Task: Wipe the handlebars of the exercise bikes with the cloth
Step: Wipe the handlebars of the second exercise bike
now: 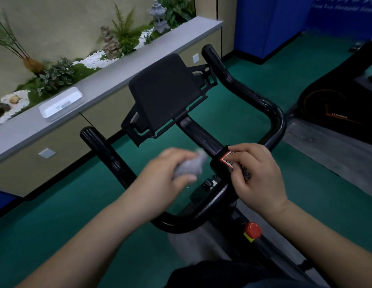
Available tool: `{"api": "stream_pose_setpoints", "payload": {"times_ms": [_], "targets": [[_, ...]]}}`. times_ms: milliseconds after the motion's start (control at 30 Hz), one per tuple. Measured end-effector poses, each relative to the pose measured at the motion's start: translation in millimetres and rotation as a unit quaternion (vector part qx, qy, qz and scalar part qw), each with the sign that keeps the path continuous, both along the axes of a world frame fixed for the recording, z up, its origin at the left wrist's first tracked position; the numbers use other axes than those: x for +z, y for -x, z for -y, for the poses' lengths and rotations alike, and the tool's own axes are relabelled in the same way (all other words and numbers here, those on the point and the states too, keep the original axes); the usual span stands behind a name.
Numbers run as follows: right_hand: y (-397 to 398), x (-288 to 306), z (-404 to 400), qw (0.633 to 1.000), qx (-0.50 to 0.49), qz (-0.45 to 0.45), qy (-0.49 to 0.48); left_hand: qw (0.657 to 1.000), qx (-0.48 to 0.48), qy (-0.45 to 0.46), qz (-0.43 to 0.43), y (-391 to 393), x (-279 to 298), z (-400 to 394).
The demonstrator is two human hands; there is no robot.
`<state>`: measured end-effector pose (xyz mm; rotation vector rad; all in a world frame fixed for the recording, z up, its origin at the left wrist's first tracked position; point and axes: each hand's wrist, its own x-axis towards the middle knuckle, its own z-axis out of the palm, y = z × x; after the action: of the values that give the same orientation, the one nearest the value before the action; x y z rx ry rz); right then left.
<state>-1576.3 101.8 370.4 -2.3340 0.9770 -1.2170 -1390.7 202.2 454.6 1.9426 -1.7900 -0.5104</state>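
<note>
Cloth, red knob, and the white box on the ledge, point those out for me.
cloth (189, 166): head view, bunched grey middle in the left hand.
red knob (252, 230): head view, its round top.
white box (61, 103): head view, centre of its lid.

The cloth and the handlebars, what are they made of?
The cloth, bunched in the left hand, looks like soft grey fabric, blurred, so the weave is unclear. The handlebars look like black metal tubing with a glossy coating: light glints along the bends.
</note>
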Motion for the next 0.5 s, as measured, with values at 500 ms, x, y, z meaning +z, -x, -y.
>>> {"api": "stream_pose_setpoints", "payload": {"times_ms": [500], "targets": [[0.5, -1.2, 0.3, 1.000, -0.006, 0.005, 0.011, 0.982, -0.164, 0.031, 0.088, -8.4, -35.7, 68.3]]}}
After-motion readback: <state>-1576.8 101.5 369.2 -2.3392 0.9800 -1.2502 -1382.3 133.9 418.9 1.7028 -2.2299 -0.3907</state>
